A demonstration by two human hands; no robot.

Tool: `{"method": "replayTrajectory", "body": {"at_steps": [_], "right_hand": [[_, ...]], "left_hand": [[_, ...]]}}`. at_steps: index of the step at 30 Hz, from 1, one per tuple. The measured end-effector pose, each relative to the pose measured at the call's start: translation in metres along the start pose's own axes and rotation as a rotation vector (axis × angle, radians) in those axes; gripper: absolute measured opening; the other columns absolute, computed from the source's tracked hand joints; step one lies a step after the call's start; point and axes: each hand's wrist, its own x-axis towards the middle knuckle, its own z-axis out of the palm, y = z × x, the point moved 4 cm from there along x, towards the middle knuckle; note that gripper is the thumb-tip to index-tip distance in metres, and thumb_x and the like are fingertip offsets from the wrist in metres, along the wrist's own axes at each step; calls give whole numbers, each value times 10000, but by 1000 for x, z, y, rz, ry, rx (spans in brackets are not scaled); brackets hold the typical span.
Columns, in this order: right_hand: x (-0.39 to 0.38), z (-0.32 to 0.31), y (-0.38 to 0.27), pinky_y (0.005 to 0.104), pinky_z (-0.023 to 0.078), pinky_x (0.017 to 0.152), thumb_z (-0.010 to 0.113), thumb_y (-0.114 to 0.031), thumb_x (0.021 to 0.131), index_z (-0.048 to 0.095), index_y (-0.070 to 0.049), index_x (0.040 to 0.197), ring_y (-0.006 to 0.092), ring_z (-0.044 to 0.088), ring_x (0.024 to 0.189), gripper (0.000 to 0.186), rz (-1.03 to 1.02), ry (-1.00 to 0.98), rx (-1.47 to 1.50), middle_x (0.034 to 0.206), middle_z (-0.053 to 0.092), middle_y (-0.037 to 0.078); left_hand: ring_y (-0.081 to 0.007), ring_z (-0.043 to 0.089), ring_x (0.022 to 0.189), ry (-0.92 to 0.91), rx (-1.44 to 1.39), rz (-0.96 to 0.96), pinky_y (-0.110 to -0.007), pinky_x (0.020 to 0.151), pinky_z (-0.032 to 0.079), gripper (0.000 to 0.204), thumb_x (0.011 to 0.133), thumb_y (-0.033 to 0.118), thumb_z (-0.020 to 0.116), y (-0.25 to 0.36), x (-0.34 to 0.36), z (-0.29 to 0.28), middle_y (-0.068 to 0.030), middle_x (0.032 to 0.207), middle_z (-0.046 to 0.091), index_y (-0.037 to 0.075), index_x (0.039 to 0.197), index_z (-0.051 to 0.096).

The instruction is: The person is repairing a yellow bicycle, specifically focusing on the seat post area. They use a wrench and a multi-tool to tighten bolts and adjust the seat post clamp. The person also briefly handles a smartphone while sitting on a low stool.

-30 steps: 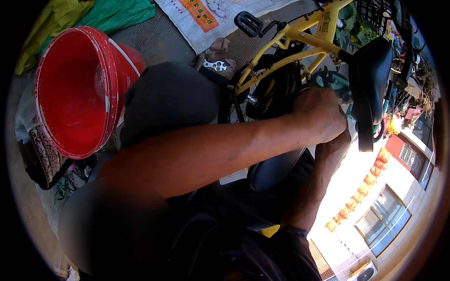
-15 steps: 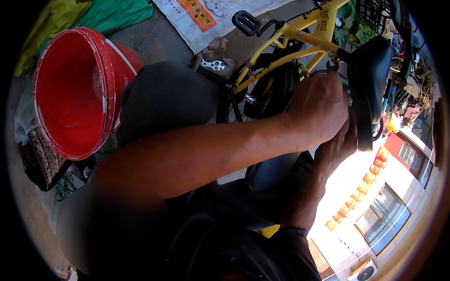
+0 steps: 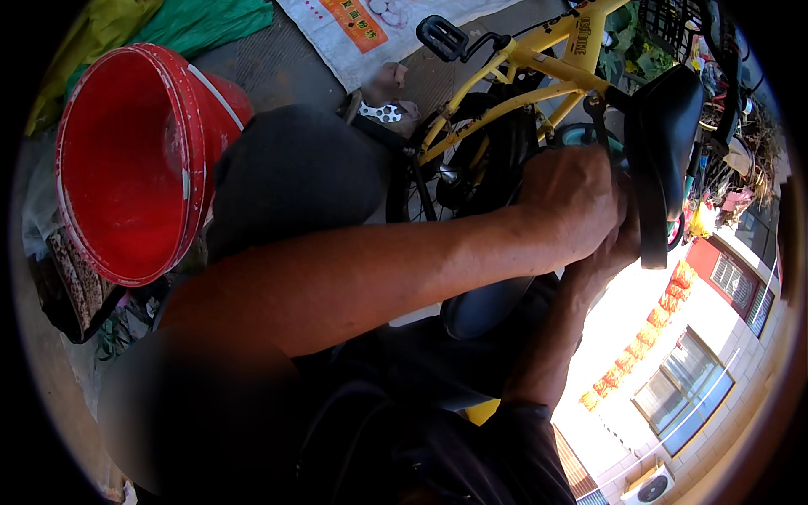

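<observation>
My left hand is closed on a dark wrench, whose head stands up against the yellow bicycle beside the seat post. My right hand is just below and behind it, with its fingers mostly hidden. A black saddle is close to the right of both hands. Another black padded shape, seat-like, lies partly under my left forearm. A silver multi-hole spanner rests on a brownish cloth left of the rear wheel.
A red bucket stands left of my dark-clothed knee. Green plastic and a printed white sack lie behind. A black basket and clutter are at upper right. A sunlit building front fills the lower right.
My left fist moved up with the wrench, whose head came into sight, then dropped slightly. My right hand shifted up and right behind it. The view shifted a little.
</observation>
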Motion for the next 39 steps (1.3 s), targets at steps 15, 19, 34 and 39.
{"method": "replayTrajectory", "body": {"at_steps": [15,19,34,39], "right_hand": [[14,6,-5,325,494,616,579,-70,879,659,57,912,180,602,647,154,-93,162,-80,757,664,113],[12,13,-27,326,484,586,527,-13,842,643,51,803,197,602,585,139,-51,166,-148,637,634,101],[5,13,-9,426,470,807,574,-24,855,639,5,1027,328,627,894,186,54,233,136,941,657,177],[-8,22,-17,470,494,716,562,-136,888,610,47,991,469,624,833,215,225,26,31,860,639,288]], "left_hand": [[-421,640,797,86,-15,-76,-490,738,508,234,832,183,551,-5,1,-6,-263,837,638,-43,824,614],[-414,614,929,209,-29,-108,-481,833,478,279,837,176,545,-16,21,-13,-277,946,623,-80,933,602],[-434,611,921,444,21,357,-478,776,493,246,839,230,621,-36,74,25,-238,910,643,0,923,647],[-338,681,905,259,-36,360,-391,697,541,271,871,218,623,-47,83,18,-197,964,693,25,1057,656]]}}
